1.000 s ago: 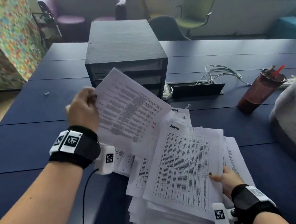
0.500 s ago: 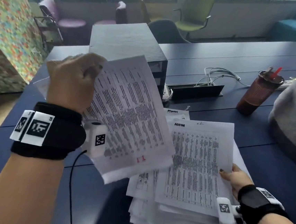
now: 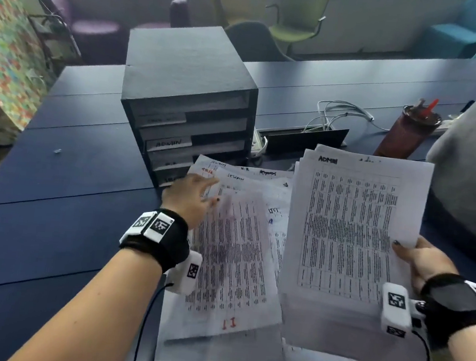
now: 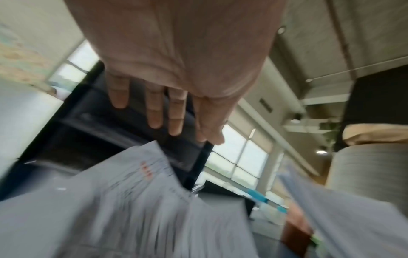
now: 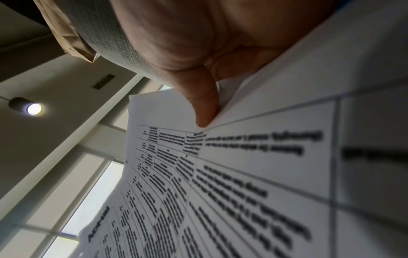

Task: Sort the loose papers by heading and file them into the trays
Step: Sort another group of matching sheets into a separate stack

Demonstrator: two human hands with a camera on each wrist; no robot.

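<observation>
A black tray unit [image 3: 187, 88] with labelled shelves, one reading ADMIN [image 3: 169, 144], stands mid-table. In front of it loose printed papers [image 3: 241, 253] lie spread out; the top sheet bears a red "IT" [image 3: 229, 322] at its near end. My left hand [image 3: 200, 194] hovers over that sheet's far end with fingers [image 4: 154, 111] straight, holding nothing. My right hand [image 3: 415, 255] grips a raised stack of papers [image 3: 350, 235] headed ADMIN [image 5: 98, 225] by its right edge, thumb [image 5: 205, 111] on top.
A dark red cup with a straw [image 3: 407, 129] and white cables [image 3: 339, 114] beside a cable hatch [image 3: 304, 140] sit behind the papers. A person in grey [image 3: 470, 173] is close on the right. Bare blue tabletop [image 3: 54, 206] stretches left.
My left hand has laid down the sheet it held raised onto the spread papers and let go. My right hand has lifted its ADMIN stack up and to the right.
</observation>
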